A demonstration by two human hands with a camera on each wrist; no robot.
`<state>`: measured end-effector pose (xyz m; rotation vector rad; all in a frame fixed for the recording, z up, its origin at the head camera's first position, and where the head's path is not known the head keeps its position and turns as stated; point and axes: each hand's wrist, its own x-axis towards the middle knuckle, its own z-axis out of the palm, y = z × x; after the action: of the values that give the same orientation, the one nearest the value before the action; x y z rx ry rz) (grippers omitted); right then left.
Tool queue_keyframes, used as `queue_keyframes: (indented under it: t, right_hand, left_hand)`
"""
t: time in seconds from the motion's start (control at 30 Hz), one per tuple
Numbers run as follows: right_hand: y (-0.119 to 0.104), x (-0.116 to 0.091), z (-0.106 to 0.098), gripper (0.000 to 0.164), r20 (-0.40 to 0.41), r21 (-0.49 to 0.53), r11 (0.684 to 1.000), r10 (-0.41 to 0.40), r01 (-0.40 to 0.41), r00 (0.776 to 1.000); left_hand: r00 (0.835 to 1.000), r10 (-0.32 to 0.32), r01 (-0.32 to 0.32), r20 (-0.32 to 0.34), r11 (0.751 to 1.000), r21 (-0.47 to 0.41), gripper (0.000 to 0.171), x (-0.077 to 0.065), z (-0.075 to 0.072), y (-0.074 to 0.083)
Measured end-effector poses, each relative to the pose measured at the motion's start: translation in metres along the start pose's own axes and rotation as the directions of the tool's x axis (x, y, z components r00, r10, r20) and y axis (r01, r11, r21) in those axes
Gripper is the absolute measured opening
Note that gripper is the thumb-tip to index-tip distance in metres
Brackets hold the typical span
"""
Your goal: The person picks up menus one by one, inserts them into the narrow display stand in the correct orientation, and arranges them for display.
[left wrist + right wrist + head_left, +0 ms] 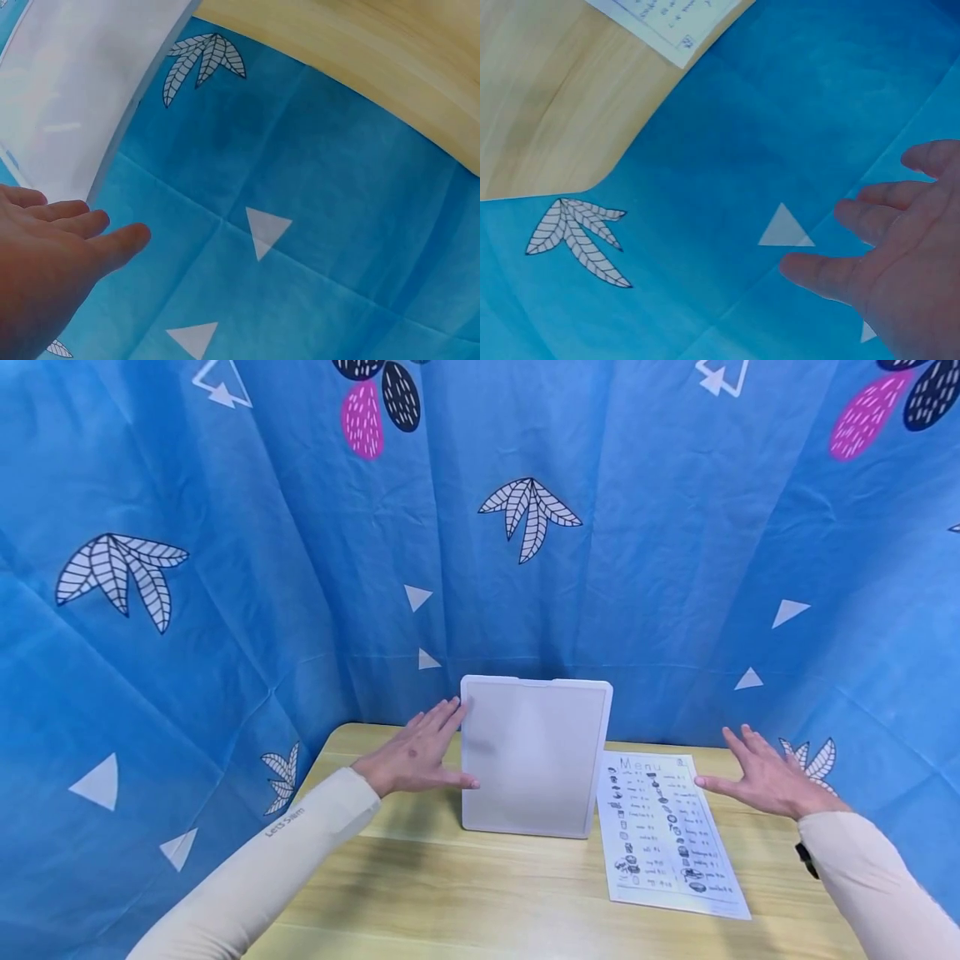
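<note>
A white rectangular board (534, 760) with a raised rim stands upright near the back of the table in the head view. My left hand (420, 753) is beside its left edge, fingers spread and straight; whether it touches the board I cannot tell. The left wrist view shows the same hand (52, 255) by a lower corner of the board (82, 90). Over the table's right side, my right hand (768, 777) is held with fingers extended and nothing in it. Just left of it lies a printed sheet (667, 835) headed "Menu", with small pictures and text in columns.
The light wooden table (450, 902) ends at the back against a blue patterned curtain (645, 610), which also hangs along both sides. In the right wrist view, a corner of the sheet (676, 37) lies close to the table's edge.
</note>
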<state>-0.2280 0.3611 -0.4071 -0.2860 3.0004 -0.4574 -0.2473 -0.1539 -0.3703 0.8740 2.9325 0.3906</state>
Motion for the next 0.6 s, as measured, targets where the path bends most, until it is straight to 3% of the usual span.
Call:
queue_keyframes:
  t: [0.6]
  right_hand:
    - [0.018,0.002,0.017,0.106,-0.091,0.016,0.999,-0.029,0.031,0.995]
  left_hand:
    - [0.992,0.117,-0.119,-0.042,0.992,-0.047,0.115,0.012,0.030,0.021]
